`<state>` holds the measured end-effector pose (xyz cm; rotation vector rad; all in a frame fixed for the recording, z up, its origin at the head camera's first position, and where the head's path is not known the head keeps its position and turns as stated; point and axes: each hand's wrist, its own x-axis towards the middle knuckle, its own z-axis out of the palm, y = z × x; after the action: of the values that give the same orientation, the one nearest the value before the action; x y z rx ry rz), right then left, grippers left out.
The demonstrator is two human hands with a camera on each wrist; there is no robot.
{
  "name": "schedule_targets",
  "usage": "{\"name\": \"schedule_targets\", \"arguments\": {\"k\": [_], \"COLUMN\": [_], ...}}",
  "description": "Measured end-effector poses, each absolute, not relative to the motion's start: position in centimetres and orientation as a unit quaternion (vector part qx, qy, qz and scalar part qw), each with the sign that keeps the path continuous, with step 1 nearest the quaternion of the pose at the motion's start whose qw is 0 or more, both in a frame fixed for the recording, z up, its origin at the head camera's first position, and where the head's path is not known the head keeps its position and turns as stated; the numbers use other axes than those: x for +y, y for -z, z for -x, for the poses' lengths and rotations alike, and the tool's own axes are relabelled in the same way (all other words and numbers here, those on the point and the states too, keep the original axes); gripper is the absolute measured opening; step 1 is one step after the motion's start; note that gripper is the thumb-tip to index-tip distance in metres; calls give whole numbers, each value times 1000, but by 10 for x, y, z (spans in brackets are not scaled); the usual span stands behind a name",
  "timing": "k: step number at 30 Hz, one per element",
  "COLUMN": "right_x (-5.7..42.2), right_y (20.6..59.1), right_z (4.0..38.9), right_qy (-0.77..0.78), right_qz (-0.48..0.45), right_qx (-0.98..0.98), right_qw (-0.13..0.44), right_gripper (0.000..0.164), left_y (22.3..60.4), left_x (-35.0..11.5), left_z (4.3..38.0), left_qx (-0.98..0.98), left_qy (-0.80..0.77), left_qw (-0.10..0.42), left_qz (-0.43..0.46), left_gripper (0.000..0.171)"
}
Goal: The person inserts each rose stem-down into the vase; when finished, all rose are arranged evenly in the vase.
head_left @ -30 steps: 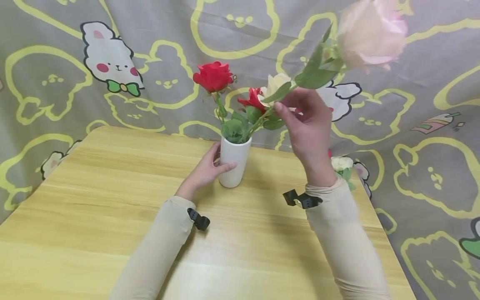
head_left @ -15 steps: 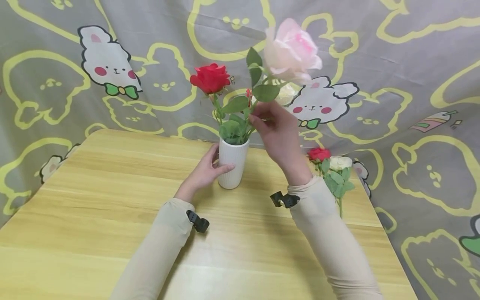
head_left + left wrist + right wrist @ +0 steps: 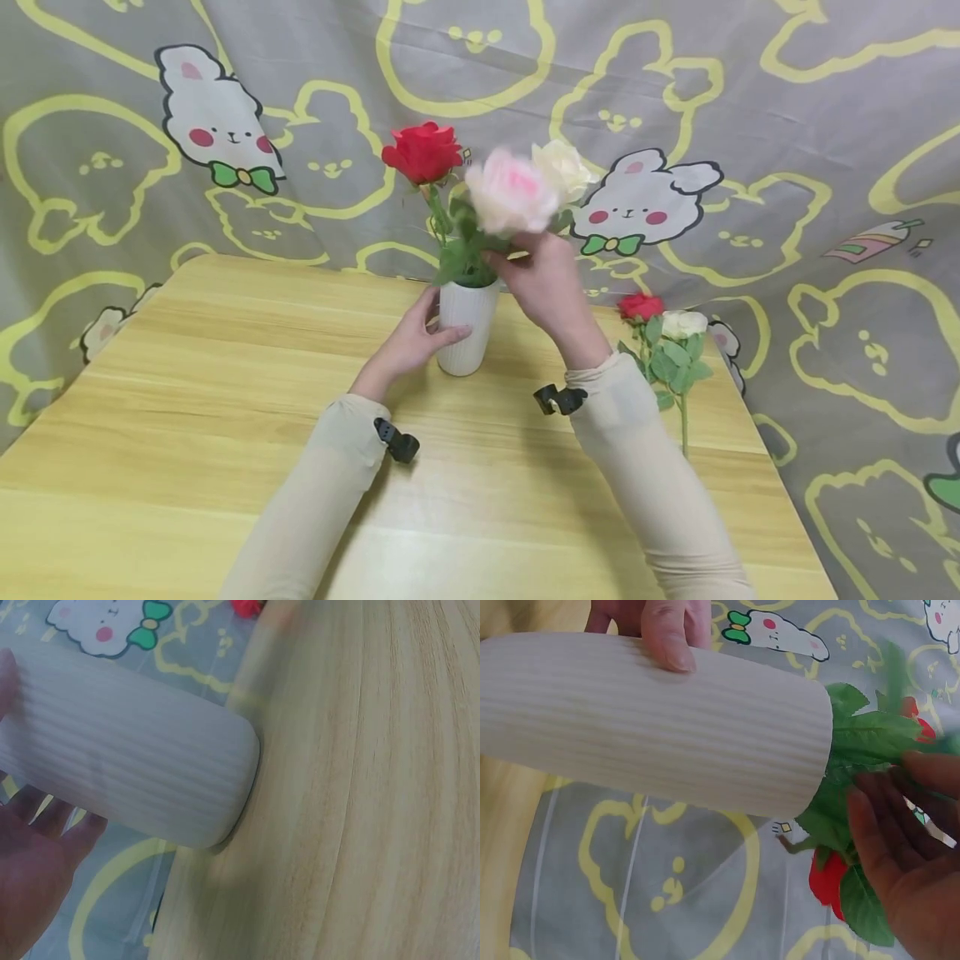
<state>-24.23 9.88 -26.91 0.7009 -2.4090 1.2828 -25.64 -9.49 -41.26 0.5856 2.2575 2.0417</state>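
Observation:
A white ribbed vase (image 3: pixel 467 337) stands upright on the table, and my left hand (image 3: pixel 405 342) grips its left side, thumb across the front. Just above the mouth, my right hand (image 3: pixel 551 292) pinches the stem of a pale pink rose (image 3: pixel 513 193), whose blurred bloom hangs over the vase. Behind it, a red rose (image 3: pixel 422 152) leans left and a cream rose (image 3: pixel 564 169) leans right, both in the vase. In the right wrist view, more red petals (image 3: pixel 827 885) show among green leaves (image 3: pixel 870 739) at the mouth. The pink rose's lower stem is hidden.
On the wooden table (image 3: pixel 225 400), another red rose (image 3: pixel 641 307) and a white rose (image 3: pixel 684 323) lie at the right edge, beyond my right forearm. A grey patterned cloth (image 3: pixel 765 317) hangs directly behind the table.
My right hand has brought the pink rose left and down, from high at the upper right to close above the vase mouth. My left hand keeps its hold on the vase.

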Motion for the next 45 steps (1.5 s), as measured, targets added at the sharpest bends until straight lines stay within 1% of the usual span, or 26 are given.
{"name": "schedule_targets", "arguments": {"k": [3,7,11,14,17,19,30,37,40,45], "right_x": [101,108,117,128,145,157,220,262,278,301], "right_y": [270,275,278,279,279,280,305,327,338,358], "right_z": [241,240,237,232,226,224,217,208,205,203], "right_qy": [-441,-438,-448,-450,-441,-430,-367,-341,-346,-361], "right_qz": [-238,-246,-274,-274,-246,-229,-160,-98,-82,-63], "right_qx": [-856,-856,-837,-833,-849,-861,-913,-935,-934,-930], "right_qw": [127,123,155,166,158,144,77,0,-23,-31], "right_gripper": [33,43,37,26,19,17,22,28,32,34], "left_y": [412,402,388,384,383,383,382,382,382,383], "left_x": [-94,-95,-95,-95,-94,-95,-94,-95,-94,-93], "left_z": [256,250,241,238,238,238,240,238,238,238], "left_qx": [722,722,730,730,729,729,738,741,738,732], "left_qy": [-665,-665,-659,-659,-661,-660,-650,-648,-652,-658], "left_qw": [26,32,38,38,39,40,42,45,43,42], "left_qz": [-191,-186,-178,-177,-176,-175,-177,-169,-169,-174], "left_gripper": [79,77,76,77,78,77,77,78,77,76]}}
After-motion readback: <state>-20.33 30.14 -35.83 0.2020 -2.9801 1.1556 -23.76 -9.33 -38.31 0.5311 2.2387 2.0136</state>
